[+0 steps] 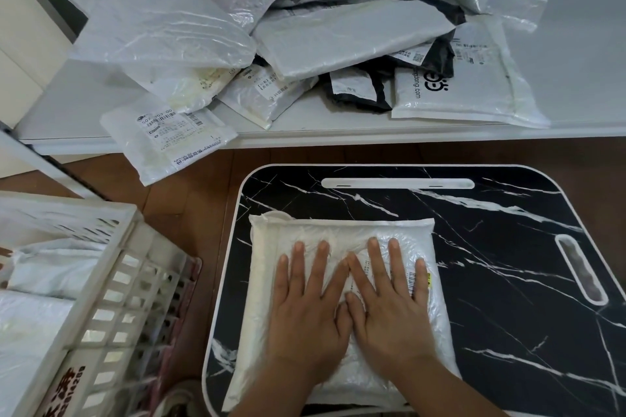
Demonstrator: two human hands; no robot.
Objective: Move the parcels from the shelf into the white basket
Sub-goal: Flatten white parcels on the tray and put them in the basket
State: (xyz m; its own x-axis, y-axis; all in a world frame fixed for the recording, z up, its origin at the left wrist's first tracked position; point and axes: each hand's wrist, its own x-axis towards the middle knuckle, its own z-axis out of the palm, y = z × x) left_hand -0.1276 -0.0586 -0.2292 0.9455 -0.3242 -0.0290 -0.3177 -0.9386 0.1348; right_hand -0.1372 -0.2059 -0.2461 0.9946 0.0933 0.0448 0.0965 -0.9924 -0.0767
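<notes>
A white plastic parcel lies flat on the black marble-pattern lap table. My left hand and my right hand both press flat on top of it, fingers spread, side by side, gripping nothing. The white basket stands at the lower left with white parcels inside. On the white shelf lies a heap of several white and black parcels; a labelled white one hangs over the shelf's front edge.
Brown wooden floor shows between the shelf, the basket and the lap table. The table has a long slot at its far side and a cup slot at the right. A large white mailer rests at the shelf's right front.
</notes>
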